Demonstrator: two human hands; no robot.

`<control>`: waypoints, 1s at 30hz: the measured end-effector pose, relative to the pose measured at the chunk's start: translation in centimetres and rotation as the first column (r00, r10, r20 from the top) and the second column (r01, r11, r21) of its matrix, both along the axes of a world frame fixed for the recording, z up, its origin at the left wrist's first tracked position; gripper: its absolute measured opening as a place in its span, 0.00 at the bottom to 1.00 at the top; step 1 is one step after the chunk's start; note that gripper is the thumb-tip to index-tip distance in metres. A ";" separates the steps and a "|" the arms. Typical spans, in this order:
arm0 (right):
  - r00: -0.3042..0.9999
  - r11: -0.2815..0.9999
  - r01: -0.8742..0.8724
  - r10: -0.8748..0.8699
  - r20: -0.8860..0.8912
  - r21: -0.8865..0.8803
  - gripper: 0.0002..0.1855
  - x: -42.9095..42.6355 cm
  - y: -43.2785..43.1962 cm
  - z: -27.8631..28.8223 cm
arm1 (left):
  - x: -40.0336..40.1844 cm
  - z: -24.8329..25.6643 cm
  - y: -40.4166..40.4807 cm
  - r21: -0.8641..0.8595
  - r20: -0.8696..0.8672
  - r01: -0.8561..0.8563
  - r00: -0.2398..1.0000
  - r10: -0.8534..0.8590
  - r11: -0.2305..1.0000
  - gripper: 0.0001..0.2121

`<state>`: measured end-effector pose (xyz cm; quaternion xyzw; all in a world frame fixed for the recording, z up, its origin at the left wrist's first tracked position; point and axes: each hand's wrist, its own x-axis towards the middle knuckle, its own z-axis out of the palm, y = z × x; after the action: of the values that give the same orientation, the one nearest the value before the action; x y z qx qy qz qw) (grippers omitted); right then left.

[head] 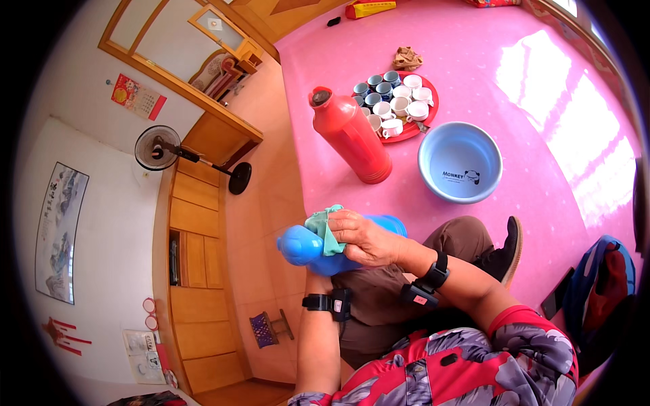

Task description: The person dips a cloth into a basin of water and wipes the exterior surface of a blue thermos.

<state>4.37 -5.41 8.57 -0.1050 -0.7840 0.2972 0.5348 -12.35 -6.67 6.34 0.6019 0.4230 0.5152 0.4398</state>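
A blue thermos flask [301,245] lies tilted across my lap, its rounded top pointing left. My right hand [363,238] presses a green cloth [325,228] against the flask near its neck. Beneath the flask is my left hand [317,274], mostly hidden behind it; its fingers and grip cannot be made out. A red thermos flask [350,134] stands upright beyond my hands on the pink covering. To its right sits a light blue plastic basin [460,162] with printing inside.
Behind the red flask, a round red tray [433,112] bears several white and blue cups [400,105]. Crumpled brown paper [407,59] lies past it. The edge of the pink surface [299,167] runs at the left, above a tiled floor with a standing fan [158,147] and small stool [264,329].
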 end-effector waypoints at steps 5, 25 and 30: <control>0.991 0.991 -0.129 0.128 -0.022 -0.023 0.20 0.9 1.1 0.2 | 1.0 1.4 -1.5 0.025 -0.293 -0.017 0.956 0.023 1.000 0.11; 0.777 0.768 0.469 -0.594 0.209 0.437 0.23 0.3 -4.1 6.5 | -1.0 -6.5 1.3 0.444 -0.341 -0.375 0.769 0.541 0.813 0.17; 0.794 0.784 0.552 -0.599 0.108 0.284 0.21 0.1 -3.4 5.9 | -0.6 -5.2 1.1 0.051 0.329 -0.431 0.859 0.393 0.901 0.07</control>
<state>4.46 -8.77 14.47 -0.3034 -0.7916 0.0113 0.5302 -12.99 -5.59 1.16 0.4346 0.4348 0.7107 0.3422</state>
